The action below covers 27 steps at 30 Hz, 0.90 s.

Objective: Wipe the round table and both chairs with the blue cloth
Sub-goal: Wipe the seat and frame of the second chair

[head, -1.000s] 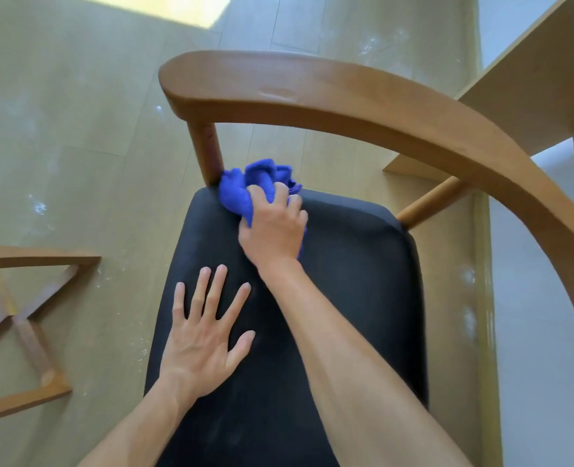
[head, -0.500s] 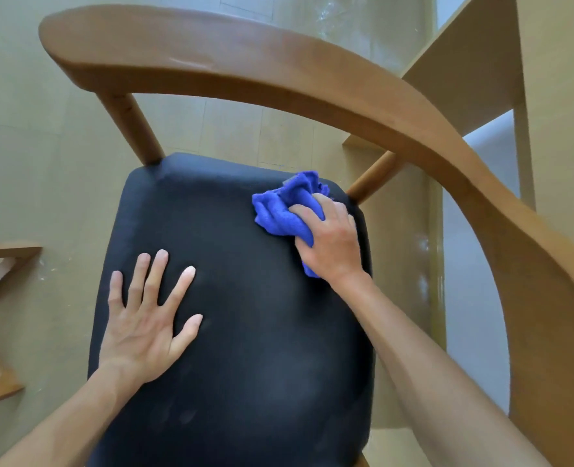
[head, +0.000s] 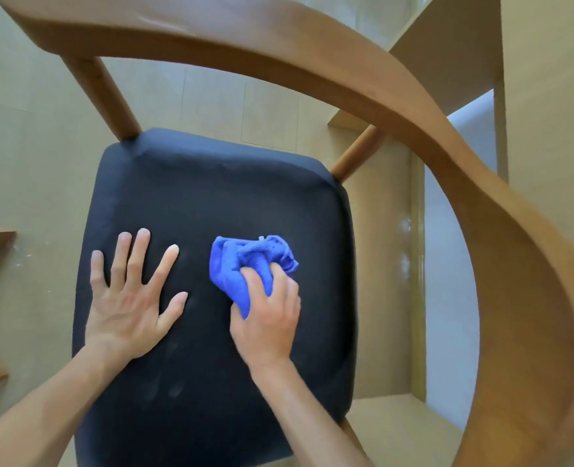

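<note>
Near the middle of the black seat (head: 211, 197), the soft, light blue cloth (head: 245, 264) is held bunched by the right hand (head: 268, 318), best gripped as a wad, while the left hand (head: 130, 298) is pressed flat, fingers spread.

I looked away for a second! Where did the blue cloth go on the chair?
The right hand, gripping the blue cloth throughout, swept it from the seat's back left corner across to the back right, then forward to the middle. The left hand stayed flat on the black seat, fingers spread.
</note>
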Available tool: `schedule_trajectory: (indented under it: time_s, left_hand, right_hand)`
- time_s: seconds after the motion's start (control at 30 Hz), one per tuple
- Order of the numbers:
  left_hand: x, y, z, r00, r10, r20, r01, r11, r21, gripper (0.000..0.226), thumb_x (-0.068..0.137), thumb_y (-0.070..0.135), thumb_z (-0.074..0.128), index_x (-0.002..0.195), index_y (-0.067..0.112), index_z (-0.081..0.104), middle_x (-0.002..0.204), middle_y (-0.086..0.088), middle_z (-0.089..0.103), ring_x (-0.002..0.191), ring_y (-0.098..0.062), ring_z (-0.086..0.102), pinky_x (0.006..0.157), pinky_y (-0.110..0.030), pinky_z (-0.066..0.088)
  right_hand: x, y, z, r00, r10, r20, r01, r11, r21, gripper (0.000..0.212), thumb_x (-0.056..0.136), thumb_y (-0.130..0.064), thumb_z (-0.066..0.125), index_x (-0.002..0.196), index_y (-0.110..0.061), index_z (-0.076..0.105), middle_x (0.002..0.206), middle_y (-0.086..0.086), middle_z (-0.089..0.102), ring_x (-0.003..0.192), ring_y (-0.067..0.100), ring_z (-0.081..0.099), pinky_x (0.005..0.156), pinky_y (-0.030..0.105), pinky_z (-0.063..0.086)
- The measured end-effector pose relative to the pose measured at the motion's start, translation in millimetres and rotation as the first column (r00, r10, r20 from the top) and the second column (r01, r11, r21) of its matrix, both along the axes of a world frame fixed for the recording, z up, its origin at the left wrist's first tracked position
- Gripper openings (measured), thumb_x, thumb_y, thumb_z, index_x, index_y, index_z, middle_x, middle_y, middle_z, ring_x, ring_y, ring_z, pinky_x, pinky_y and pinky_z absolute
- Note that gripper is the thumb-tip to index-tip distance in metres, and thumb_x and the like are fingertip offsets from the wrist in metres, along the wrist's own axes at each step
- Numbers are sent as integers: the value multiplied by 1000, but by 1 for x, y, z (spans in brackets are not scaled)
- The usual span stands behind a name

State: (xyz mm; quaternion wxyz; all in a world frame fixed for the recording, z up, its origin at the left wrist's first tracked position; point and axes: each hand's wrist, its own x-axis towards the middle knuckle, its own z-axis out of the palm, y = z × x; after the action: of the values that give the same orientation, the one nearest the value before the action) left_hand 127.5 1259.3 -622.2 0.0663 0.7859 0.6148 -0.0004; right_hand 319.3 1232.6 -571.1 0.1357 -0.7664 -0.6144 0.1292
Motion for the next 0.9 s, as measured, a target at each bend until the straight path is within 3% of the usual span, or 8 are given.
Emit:
schedule_trajectory:
  time_s: [0.13,0.23,0.3,0.4,0.53,0.67,0.8,0.9]
  left_hand:
    - [0,0,1,1000,0,19,0,1000,-9,73,83,57,30,147,21,30,160,-15,8,147,-35,5,114,-59,0]
    - [0,-1,0,999,8,32,-8,1000,5,72,84,57,29,147,22,31,160,-14,7,148,-34,4,114,-56,-2]
    - [0,-2,-1,999,8,37,-9,1000,12,73,84,58,29,147,21,33,160,-14,7,148,-34,3,114,-55,-2]
    - [-1,-3,0,999,12,36,-13,1000,4,73,85,59,29,148,22,30,160,-13,5,148,-33,2,114,-54,-5]
    - [-1,-4,6,1000,24,10,-23,999,-45,72,87,61,26,149,26,25,160,-12,3,147,-33,-2,114,-47,-15]
    - [-9,-1,15,999,25,34,-20,990,-137,69,90,65,28,150,32,20,161,-8,0,147,-28,-8,115,-50,-10]
    - [-12,5,28,999,1,51,11,972,-236,73,89,65,37,151,35,16,161,-6,-5,147,-26,-11,117,-55,0]
    - [-12,-8,41,999,-12,34,22,952,-307,78,85,64,46,151,37,12,161,-5,-10,146,-29,-14,113,-61,6]
  right_hand:
    - [-6,-44,1,931,365,-11,-366,931,-14,33,71,-18,62,102,-26,67,115,8,63,86,30,55,64,35,44]
    - [33,-48,7,752,657,43,-656,754,-44,32,70,-14,62,99,-26,69,110,6,64,84,30,55,61,36,42]
    - [69,-41,12,709,700,88,-698,714,-62,29,72,-10,62,95,-25,71,106,7,66,80,32,57,60,36,43]
    - [131,-45,15,855,505,118,-497,863,-94,30,71,-11,71,100,-18,73,110,13,66,86,38,62,65,42,50]
    - [148,-72,15,1000,-24,17,27,969,-244,40,78,-11,70,117,-15,62,129,11,51,107,37,52,86,39,45]
    - [131,-91,10,792,-600,-110,544,776,-320,40,84,-20,66,121,-19,50,126,7,49,107,28,54,86,34,45]
    - [124,-111,13,544,-825,-152,699,545,-463,46,86,-21,63,126,-19,42,123,8,56,105,32,58,88,39,47]
    - [93,-112,18,482,-875,-33,763,438,-475,50,86,-21,60,130,-16,38,132,17,42,107,39,53,86,40,44]
